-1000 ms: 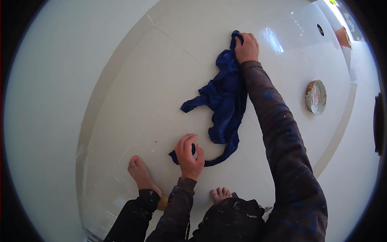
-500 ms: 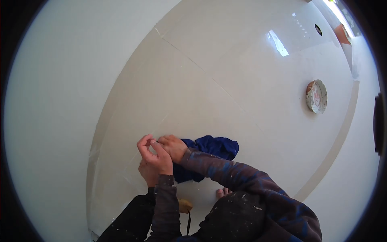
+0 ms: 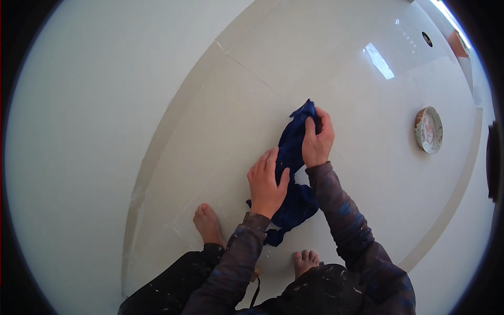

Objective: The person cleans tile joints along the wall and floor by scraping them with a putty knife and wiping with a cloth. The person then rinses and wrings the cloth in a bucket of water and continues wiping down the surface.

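Head view: crumpled dark-blue cloth (image 3: 292, 153), narrow and folded.

Your light is soft and fairly even, brightest at the upper right, where a white strip (image 3: 453, 20) burns out. The glossy floor (image 3: 367, 163) throws a hard reflection (image 3: 379, 61) back at you, while the folds of the blue cloth (image 3: 291, 140) sink toward black. Your fisheye lens bows straight lines, and your corners drop into darkness behind a bluish fringe.
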`<state>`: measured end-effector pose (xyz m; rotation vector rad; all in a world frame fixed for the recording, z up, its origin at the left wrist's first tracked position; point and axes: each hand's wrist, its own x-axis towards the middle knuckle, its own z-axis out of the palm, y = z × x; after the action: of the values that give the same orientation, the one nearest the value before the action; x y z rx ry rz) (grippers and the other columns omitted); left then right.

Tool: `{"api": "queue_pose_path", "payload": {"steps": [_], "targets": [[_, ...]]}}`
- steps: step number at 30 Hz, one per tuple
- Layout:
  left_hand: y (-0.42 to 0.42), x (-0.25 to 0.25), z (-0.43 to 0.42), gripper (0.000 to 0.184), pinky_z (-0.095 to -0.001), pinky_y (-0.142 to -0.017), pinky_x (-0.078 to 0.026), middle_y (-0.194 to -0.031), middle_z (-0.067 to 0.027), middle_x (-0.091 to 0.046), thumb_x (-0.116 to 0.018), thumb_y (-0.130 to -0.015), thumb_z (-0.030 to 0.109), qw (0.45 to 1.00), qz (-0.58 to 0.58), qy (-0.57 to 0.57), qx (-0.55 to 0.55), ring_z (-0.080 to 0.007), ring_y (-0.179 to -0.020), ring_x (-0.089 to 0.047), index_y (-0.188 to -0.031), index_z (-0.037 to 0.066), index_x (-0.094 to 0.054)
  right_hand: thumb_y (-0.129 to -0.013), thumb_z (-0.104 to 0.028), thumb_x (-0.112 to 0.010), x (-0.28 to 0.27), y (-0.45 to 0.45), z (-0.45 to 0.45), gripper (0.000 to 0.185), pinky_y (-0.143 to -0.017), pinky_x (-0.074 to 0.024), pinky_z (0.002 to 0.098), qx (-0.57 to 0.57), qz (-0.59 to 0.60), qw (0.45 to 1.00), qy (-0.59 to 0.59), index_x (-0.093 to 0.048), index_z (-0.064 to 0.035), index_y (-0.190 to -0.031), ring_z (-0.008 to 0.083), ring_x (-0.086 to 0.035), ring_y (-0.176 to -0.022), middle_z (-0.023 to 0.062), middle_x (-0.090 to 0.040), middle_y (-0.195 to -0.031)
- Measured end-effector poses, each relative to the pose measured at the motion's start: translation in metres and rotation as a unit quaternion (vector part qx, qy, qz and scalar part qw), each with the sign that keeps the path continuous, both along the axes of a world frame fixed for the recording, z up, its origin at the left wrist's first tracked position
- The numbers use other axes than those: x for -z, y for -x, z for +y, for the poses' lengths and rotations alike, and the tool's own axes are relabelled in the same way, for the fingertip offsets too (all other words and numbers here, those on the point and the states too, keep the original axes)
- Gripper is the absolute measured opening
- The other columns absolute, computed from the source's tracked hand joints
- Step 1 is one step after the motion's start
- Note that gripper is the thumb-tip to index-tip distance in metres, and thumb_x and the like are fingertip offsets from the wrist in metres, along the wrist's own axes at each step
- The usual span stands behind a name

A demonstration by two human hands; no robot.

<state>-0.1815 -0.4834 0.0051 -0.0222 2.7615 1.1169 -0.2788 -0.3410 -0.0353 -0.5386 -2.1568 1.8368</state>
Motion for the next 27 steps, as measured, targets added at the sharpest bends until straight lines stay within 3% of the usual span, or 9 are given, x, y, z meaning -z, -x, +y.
{"api": "queue_pose_path", "payload": {"steps": [3,4,5,7,15,18,24,26,27], "targets": [[0.011,-0.002,0.003,0.07,-0.0524,-0.12,-0.029,-0.162,-0.02,-0.041,-0.07,-0.098,0.029,0.994,0.038,0.077,0.071,-0.0398,-0.147,-0.039,-0.159,0.008,-0.041,-0.106,-0.015,-0.058,0.016,0.056,0.02,0.032,-0.1,-0.0503,0.0389,0.008,0.023,0.98,-0.197,-0.062,0.0007,-0.134,0.0284,-0.066,-0.116,0.0146,-0.067,-0.129],[0.01,-0.001,0.002,0.075,-0.0565,-0.121,-0.027,-0.169,-0.0204,-0.029,-0.071,-0.097,0.031,0.992,0.034,0.072,0.101,-0.0414,-0.151,-0.031,-0.161,0.011,-0.039,-0.107,-0.028,-0.057,0.027,0.063,0.017,0.045,-0.114,-0.0378,0.0473,-0.039,-0.026,0.945,-0.324,-0.057,-0.0013,-0.143,0.0361,-0.052,-0.139,0.0182,-0.056,-0.149],[0.006,-0.002,0.002,0.075,-0.0565,-0.121,-0.027,-0.169,-0.0204,-0.029,-0.071,-0.097,0.031,0.992,0.033,0.073,0.1,-0.0414,-0.151,-0.031,-0.161,0.011,-0.039,-0.106,-0.036,-0.057,0.045,0.065,0.008,0.056,-0.12,-0.0257,0.0514,-0.079,-0.066,0.91,-0.402,-0.051,-0.0034,-0.151,0.0341,-0.036,-0.153,0.0178,-0.047,-0.159],[-0.005,-0.004,0.005,0.078,-0.0606,-0.122,-0.024,-0.172,-0.0205,-0.024,-0.072,-0.095,0.035,0.979,0.022,0.118,0.167,-0.0405,-0.154,-0.027,-0.162,0.014,-0.039,-0.105,-0.034,-0.056,0.045,0.072,-0.003,0.059,-0.122,-0.0219,0.0542,-0.149,-0.062,0.881,-0.444,-0.048,-0.0043,-0.155,0.0336,-0.027,-0.158,0.0169,-0.039,-0.165],[0.008,0.047,-0.016,0.073,-0.058,-0.125,-0.022,-0.172,-0.0175,-0.025,-0.068,-0.091,0.019,0.987,0.019,0.147,0.066,-0.0388,-0.157,-0.025,-0.159,0.012,-0.043,-0.099,-0.025,-0.053,0.058,0.205,-0.067,0.056,-0.119,-0.0265,0.0556,-0.181,-0.004,0.839,-0.513,-0.052,-0.0015,-0.15,0.0346,-0.03,-0.156,0.0136,-0.045,-0.163],[0.046,0.053,-0.046,0.069,-0.0539,-0.124,-0.026,-0.167,-0.017,-0.035,-0.065,-0.088,0.012,0.982,0.075,0.173,0.022,-0.0372,-0.154,-0.03,-0.155,0.008,-0.048,-0.094,-0.021,-0.057,0.064,0.246,-0.101,0.038,-0.115,-0.0305,0.0555,-0.185,0.098,0.83,-0.518,-0.067,-0.0048,-0.126,0.0324,-0.045,-0.145,0.0094,-0.057,-0.152],[0.084,0.062,-0.119,0.048,-0.0462,-0.107,-0.043,-0.136,-0.0162,-0.062,-0.059,-0.094,0.011,0.984,0.152,-0.09,0.003,-0.0332,-0.116,-0.062,-0.141,0.003,-0.057,-0.093,-0.018,-0.064,0.057,0.216,-0.135,0.023,-0.104,-0.0399,0.0499,-0.221,0.136,0.844,-0.47,-0.075,-0.0095,-0.112,0.0304,-0.055,-0.126,0.0057,-0.066,-0.13],[0.096,0.089,-0.133,0.034,-0.0436,-0.093,-0.047,-0.113,-0.0117,-0.064,-0.057,-0.096,0.011,0.942,0.166,-0.141,-0.256,-0.0296,-0.094,-0.063,-0.128,0.003,-0.062,-0.093,-0.018,-0.065,0.051,0.216,-0.144,0.021,-0.102,-0.0407,0.0481,-0.211,0.11,0.851,-0.468,-0.075,-0.0096,-0.11,0.03,-0.056,-0.123,0.0055,-0.066,-0.126],[0.1,0.09,-0.135,0.034,-0.0436,-0.093,-0.047,-0.113,-0.0117,-0.064,-0.057,-0.096,0.011,0.945,0.164,-0.137,-0.247,-0.0296,-0.094,-0.063,-0.128,0.003,-0.062,-0.094,-0.018,-0.066,0.047,0.22,-0.146,0.021,-0.101,-0.0412,0.0472,-0.19,0.07,0.875,-0.439,-0.076,-0.0091,-0.11,0.0296,-0.056,-0.12,0.0057,-0.066,-0.125]]}}
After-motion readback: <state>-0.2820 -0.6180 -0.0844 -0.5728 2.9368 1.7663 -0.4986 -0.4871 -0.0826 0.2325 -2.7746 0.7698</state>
